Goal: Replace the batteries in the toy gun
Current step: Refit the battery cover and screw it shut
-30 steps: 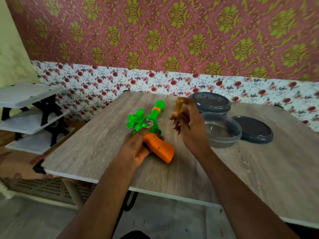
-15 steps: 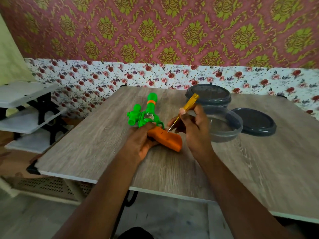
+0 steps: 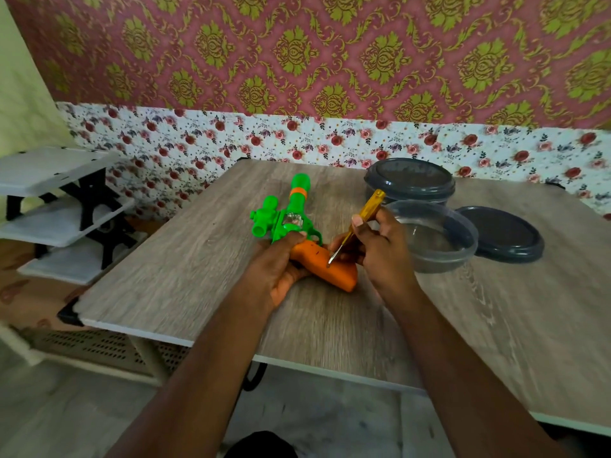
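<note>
Lowered since before, the screwdriver, pinched in right hand, slants tip-down onto the orange grip; left hand clasps the toy gun.

You're in a home room: pink-and-gold damask wallpaper above a rose-print floral border, a wood-grain tabletop, and a white tiered shelf rack beyond the tabletop's left edge.
</note>
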The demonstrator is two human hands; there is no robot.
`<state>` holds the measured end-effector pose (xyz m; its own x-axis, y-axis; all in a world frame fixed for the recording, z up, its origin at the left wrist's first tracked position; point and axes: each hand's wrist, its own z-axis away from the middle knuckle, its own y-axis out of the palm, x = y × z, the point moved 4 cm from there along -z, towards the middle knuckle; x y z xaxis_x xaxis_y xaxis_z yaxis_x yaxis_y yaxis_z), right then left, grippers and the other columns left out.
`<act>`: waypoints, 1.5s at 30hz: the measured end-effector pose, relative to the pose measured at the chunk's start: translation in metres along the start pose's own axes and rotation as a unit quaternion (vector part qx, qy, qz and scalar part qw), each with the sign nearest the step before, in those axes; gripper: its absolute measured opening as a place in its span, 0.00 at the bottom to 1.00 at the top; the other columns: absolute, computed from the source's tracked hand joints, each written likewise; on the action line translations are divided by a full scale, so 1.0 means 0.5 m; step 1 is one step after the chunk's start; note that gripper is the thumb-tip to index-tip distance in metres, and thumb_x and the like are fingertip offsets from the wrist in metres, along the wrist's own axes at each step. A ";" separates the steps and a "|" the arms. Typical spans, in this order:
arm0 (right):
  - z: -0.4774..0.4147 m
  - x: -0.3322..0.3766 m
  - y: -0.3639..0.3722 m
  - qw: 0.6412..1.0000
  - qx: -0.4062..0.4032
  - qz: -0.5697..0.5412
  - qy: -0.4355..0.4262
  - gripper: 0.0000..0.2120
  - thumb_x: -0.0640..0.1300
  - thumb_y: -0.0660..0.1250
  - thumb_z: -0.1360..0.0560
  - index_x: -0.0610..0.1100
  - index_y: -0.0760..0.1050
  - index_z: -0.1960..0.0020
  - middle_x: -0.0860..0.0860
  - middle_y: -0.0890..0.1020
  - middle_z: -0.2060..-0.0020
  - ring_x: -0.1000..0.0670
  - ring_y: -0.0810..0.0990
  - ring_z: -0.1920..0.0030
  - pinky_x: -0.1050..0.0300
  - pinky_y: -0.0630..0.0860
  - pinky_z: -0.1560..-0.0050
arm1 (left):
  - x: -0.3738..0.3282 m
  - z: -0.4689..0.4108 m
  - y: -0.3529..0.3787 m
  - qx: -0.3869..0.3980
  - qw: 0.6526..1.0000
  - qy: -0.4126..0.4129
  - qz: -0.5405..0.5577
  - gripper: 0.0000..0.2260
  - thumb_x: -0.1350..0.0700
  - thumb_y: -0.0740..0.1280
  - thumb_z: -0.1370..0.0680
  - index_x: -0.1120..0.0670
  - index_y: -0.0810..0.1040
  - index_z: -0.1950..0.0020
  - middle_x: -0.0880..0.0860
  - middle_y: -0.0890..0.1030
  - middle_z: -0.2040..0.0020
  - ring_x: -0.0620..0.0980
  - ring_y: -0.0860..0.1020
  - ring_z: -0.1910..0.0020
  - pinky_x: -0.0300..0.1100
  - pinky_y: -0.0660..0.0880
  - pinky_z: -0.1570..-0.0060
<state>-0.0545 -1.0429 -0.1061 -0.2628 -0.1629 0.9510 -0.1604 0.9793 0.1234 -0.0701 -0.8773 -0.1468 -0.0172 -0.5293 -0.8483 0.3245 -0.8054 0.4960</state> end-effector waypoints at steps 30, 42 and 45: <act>0.027 0.070 0.008 0.980 0.057 0.038 -0.187 0.30 0.27 0.71 0.25 0.43 0.71 0.26 0.43 0.87 0.53 0.43 0.88 0.51 0.41 0.85 0.45 | -0.005 0.005 0.007 0.001 1.000 -0.016 0.004 0.08 0.65 0.67 0.20 0.62 0.79 0.41 0.60 0.86 0.59 0.55 0.86 0.62 0.64 0.81 0.49; 0.036 0.074 0.021 0.954 0.040 0.109 -0.276 0.17 0.36 0.67 0.19 0.38 0.74 0.30 0.39 0.84 0.55 0.42 0.87 0.57 0.39 0.84 0.53 | -0.004 0.010 0.005 -0.008 1.000 -0.007 0.015 0.14 0.66 0.67 0.20 0.63 0.77 0.34 0.62 0.86 0.52 0.56 0.86 0.59 0.61 0.83 0.56; 0.030 0.076 0.005 0.956 0.010 0.085 -0.282 0.16 0.36 0.70 0.21 0.36 0.77 0.34 0.40 0.85 0.49 0.42 0.87 0.50 0.37 0.83 0.48 | -0.007 0.016 0.008 -0.004 1.000 -0.010 0.020 0.11 0.66 0.66 0.20 0.63 0.78 0.37 0.60 0.86 0.59 0.54 0.86 0.64 0.55 0.84 0.65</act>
<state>-0.0793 -1.0485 -0.0738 -0.7566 -0.0469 0.6522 -0.0869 0.9958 -0.0292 -0.0762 -0.8807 -0.1402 -0.0225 -0.5662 -0.8240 0.3325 -0.7815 0.5279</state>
